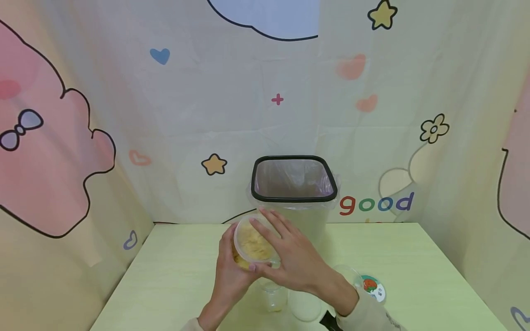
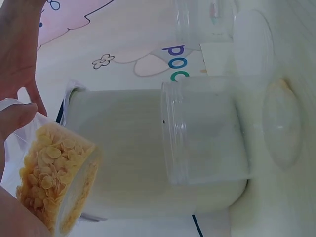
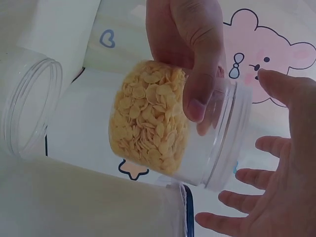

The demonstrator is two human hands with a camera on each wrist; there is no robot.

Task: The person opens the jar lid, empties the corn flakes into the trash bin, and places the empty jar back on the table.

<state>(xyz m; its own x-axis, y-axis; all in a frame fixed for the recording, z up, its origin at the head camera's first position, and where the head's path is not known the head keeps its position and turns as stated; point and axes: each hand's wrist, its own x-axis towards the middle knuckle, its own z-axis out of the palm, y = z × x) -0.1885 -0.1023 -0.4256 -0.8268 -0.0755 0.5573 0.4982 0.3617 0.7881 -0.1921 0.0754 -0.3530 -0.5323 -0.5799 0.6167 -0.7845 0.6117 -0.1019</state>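
My left hand (image 1: 232,271) grips a clear plastic jar (image 3: 148,118) that stands tilted above the table. Pale yellow flakes (image 2: 52,170) fill its lower part, packed toward the base. A translucent screw lid (image 3: 229,138) sits on its mouth. Over that lid my right hand (image 1: 294,253) is spread, its fingers apart and nearly straight around the rim, with the thumb on the near side. In the right wrist view the right fingertips (image 3: 247,177) are close to the lid's edge. Parts of the left fingers are hidden behind the jar.
Behind the hands stands a bin (image 1: 294,201) with a black rim and a clear liner. Below them on the table are an uncovered clear jar (image 1: 274,301), a white round lid (image 1: 305,307), a disc with a red picture (image 1: 372,288) and a black object (image 1: 329,321).
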